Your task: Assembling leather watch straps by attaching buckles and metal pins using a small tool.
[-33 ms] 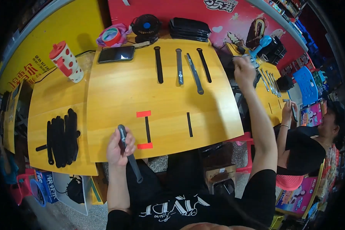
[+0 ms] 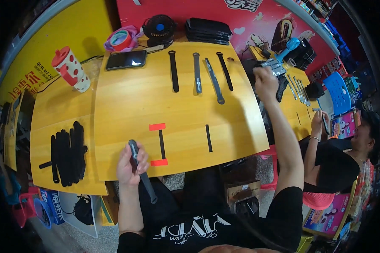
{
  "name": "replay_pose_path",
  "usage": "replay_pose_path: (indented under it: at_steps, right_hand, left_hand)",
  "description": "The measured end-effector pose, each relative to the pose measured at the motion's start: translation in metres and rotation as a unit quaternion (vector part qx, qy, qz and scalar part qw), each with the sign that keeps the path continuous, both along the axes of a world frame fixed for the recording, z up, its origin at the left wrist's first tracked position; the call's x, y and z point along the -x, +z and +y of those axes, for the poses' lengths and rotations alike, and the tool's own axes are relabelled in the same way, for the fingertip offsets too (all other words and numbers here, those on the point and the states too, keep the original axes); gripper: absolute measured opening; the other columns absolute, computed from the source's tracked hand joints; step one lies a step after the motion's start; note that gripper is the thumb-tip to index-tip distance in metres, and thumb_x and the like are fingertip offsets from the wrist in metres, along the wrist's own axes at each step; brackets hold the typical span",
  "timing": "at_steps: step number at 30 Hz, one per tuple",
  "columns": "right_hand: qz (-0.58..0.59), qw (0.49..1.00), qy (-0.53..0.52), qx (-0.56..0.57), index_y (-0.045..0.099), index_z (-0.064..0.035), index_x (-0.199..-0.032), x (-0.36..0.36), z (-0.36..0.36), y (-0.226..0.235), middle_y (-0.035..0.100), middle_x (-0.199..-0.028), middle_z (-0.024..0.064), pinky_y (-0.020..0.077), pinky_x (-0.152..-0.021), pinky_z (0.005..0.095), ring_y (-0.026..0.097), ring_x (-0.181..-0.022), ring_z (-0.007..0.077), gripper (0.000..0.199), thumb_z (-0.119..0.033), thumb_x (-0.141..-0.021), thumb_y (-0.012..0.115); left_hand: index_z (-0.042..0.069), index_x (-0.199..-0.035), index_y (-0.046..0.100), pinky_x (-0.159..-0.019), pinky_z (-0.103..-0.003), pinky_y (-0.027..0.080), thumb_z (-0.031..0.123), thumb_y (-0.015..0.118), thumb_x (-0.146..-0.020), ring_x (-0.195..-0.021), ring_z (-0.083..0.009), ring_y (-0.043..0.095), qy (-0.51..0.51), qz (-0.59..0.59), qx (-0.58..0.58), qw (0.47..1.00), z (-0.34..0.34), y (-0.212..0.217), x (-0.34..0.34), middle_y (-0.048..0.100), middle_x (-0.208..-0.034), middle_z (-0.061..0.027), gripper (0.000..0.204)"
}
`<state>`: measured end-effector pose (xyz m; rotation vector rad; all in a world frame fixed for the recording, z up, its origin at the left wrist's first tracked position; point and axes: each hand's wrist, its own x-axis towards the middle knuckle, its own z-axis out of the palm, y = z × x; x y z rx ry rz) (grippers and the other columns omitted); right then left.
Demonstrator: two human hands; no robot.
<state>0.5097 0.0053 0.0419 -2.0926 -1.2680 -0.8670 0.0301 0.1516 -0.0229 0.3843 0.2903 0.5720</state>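
Note:
My left hand [image 2: 130, 165] grips a dark grey watch strap [image 2: 142, 173] at the near edge of the yellow wooden table [image 2: 135, 101]; the strap's lower end hangs past the edge. My right hand [image 2: 266, 81] is stretched far out to the right, past the table's right edge, fingers closed over a heap of grey straps [image 2: 275, 67] on the neighbouring table; I cannot tell if it holds one. Several straps lie in a row at the far middle, black [image 2: 173, 71] and grey [image 2: 197, 73]. Two red tape marks [image 2: 157, 126] with black strips [image 2: 161, 144] sit near my left hand.
A pile of black straps [image 2: 66, 152] lies on the left table. A red-lidded dotted cup [image 2: 71, 69], a phone [image 2: 126, 60], a tape roll [image 2: 121, 39], a small fan [image 2: 159, 28] and black pouches [image 2: 208, 30] line the far edge. Another person [image 2: 337, 156] sits at right.

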Motion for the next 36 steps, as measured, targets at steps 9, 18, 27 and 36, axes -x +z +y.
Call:
replay_pose_path:
  at_steps: [9, 18, 27, 36]
  right_hand:
    - [0.095, 0.989, -0.020, 0.115, 0.071, -0.0093, -0.096, 0.044, -0.022, -0.054, 0.058, -0.088, 0.0104, 0.0511, -0.061, 0.0429, 0.065, -0.073, 0.0318, 0.014, -0.013, -0.084, 0.067]
    - [0.207, 0.976, -0.029, 0.067, 0.066, -0.0071, -0.111, 0.093, -0.060, -0.039, 0.060, -0.096, 0.0151, 0.0517, -0.076, 0.0426, 0.064, -0.090, 0.0356, 0.031, -0.015, -0.081, 0.071]
    - [0.491, 0.820, 0.294, 0.025, 0.066, 0.0034, -0.104, 0.352, -0.117, -0.024, 0.064, -0.081, 0.0108, 0.0473, -0.062, 0.0270, 0.063, -0.071, 0.0172, 0.017, 0.005, -0.088, 0.061]
    - [0.281, 0.934, 0.221, 0.004, 0.066, 0.0025, -0.101, 0.392, -0.136, -0.006, 0.059, -0.075, 0.0144, 0.0464, -0.056, 0.0345, 0.060, -0.065, 0.0290, 0.016, 0.004, -0.085, 0.063]
  left_hand:
    - [0.002, -0.112, 0.055, -0.041, -0.023, 0.035, 0.035, 0.040, -0.106, -0.050, -0.0126, 0.043, 0.012, 0.009, -0.016, 1.000, -0.001, 0.002, -0.001, 0.050, -0.075, -0.0064, 0.037]
    - [0.001, -0.113, 0.056, -0.045, -0.027, 0.044, 0.032, 0.040, -0.106, -0.054, -0.0172, 0.056, 0.047, 0.093, -0.075, 0.992, -0.017, 0.001, 0.000, 0.062, -0.076, -0.0095, 0.035]
    - [-0.002, -0.116, 0.057, -0.053, -0.024, 0.052, 0.027, 0.047, -0.105, -0.055, -0.0160, 0.062, -0.122, 0.117, -0.106, 0.980, -0.124, 0.022, 0.013, 0.066, -0.080, -0.0116, 0.032]
    - [-0.001, -0.111, 0.060, -0.052, -0.023, 0.052, 0.023, 0.048, -0.104, -0.056, -0.0146, 0.062, -0.144, 0.092, -0.126, 0.977, -0.151, 0.026, 0.029, 0.065, -0.079, -0.0093, 0.027]
